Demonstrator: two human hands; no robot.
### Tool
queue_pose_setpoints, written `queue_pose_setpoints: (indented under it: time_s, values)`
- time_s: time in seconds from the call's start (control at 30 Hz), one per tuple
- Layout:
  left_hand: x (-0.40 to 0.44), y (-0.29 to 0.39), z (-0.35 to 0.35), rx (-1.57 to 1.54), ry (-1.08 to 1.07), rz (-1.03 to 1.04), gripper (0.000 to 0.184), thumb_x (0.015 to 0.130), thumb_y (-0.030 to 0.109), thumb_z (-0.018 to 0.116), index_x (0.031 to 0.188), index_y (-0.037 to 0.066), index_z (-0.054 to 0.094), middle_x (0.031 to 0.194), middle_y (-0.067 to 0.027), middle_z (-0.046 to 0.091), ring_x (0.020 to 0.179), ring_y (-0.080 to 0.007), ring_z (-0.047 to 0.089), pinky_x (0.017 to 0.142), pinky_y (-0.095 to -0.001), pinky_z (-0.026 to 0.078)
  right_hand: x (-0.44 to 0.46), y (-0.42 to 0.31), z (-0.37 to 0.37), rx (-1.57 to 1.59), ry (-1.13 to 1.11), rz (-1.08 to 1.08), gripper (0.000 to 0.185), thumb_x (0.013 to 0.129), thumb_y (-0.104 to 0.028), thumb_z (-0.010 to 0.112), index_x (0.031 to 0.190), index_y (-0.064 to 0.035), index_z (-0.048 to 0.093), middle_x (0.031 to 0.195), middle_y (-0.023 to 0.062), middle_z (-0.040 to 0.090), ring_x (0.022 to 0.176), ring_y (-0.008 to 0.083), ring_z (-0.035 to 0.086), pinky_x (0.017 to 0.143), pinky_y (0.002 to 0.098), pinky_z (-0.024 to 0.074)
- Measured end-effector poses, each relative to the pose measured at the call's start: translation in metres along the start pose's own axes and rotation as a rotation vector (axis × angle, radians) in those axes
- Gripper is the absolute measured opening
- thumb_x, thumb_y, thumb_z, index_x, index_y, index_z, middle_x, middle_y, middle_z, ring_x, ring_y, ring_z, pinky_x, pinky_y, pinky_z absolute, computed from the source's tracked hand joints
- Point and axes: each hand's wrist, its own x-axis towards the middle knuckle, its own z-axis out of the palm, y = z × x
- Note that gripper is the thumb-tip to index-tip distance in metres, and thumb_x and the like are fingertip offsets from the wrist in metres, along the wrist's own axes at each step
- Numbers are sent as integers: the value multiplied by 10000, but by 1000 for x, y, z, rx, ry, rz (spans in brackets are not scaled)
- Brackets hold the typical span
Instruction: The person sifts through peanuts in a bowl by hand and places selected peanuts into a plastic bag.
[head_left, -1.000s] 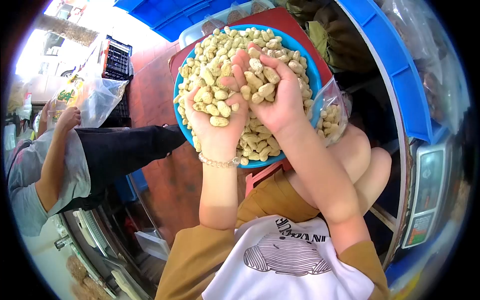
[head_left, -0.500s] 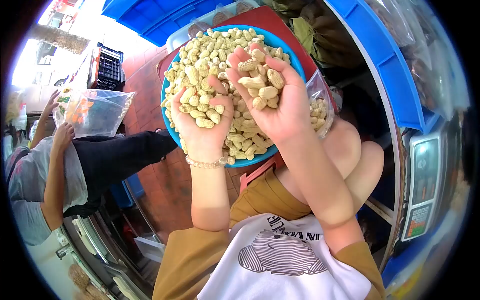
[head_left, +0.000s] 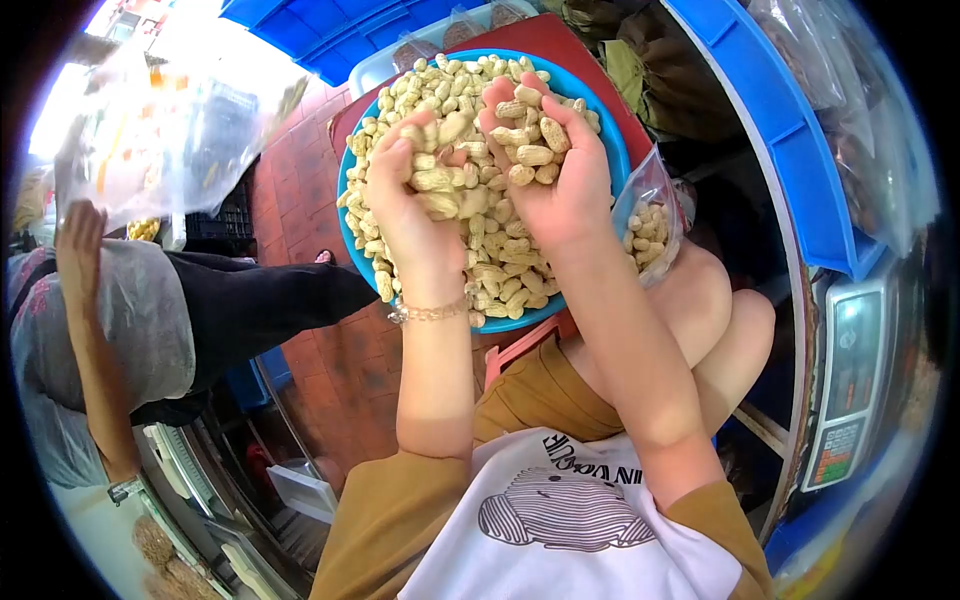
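A blue basin (head_left: pixel 350 240) heaped with unshelled peanuts (head_left: pixel 500 265) stands before me. Over its right half my right hand (head_left: pixel 565 185) is cupped palm up around several peanuts (head_left: pixel 535 155). My left hand (head_left: pixel 408 200), a beaded bracelet (head_left: pixel 435 312) on its wrist, is turned on its side with the palm toward my right hand. Peanuts (head_left: pixel 440 185) lie against its curled fingers, and some are blurred by motion at the palm. Right of the basin, a clear plastic bag (head_left: pixel 650 225) holds more peanuts.
The basin rests on a red surface (head_left: pixel 570 45). Blue crates (head_left: pixel 300 35) stand behind it, and a blue tray (head_left: pixel 775 110) with bagged goods runs along the right, above a scale (head_left: pixel 850 370). At left, another person (head_left: pixel 120 320) is beside a blurred clear bag (head_left: pixel 170 140).
My left hand has rolled from palm up to on its side, moving up slightly, and its peanuts are shifting. My right hand stays cupped. The other person's bag has moved up.
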Motion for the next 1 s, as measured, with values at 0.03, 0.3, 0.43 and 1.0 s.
queue_pose_setpoints:
  time_s: [0.03,0.3,0.43,1.0]
  values:
    - [2,-2,-2,140,-43,68,310,883,215,534,1070,0,655,1160,-108,615,1052,-229,588,922,-352,459,2,1,0,-36,14,-12,324,966,-110,464,1270,-11,514,1270,174,577,1199,293,564,1029,436,482]
    - [3,-14,-8,1045,-238,362,175,868,126,594,1015,67,669,1108,-135,617,1074,-308,538,982,-410,375,18,10,-18,-211,-67,-35,259,989,-117,415,1192,-34,552,1122,118,637,1059,227,614,934,365,500]
    - [11,-15,-7,1047,-275,455,188,885,159,625,1035,50,652,1016,-128,637,985,-307,573,890,-394,428,18,10,-21,-203,-72,-3,252,1010,-146,411,1187,-37,552,1119,115,639,1067,226,610,936,362,495]
    - [22,0,-3,1150,-430,319,179,833,94,577,960,64,700,926,-108,674,985,-308,583,915,-397,435,25,8,-34,-54,-128,41,341,1053,-242,357,1292,-32,480,1277,166,564,1246,276,511,1042,407,443]
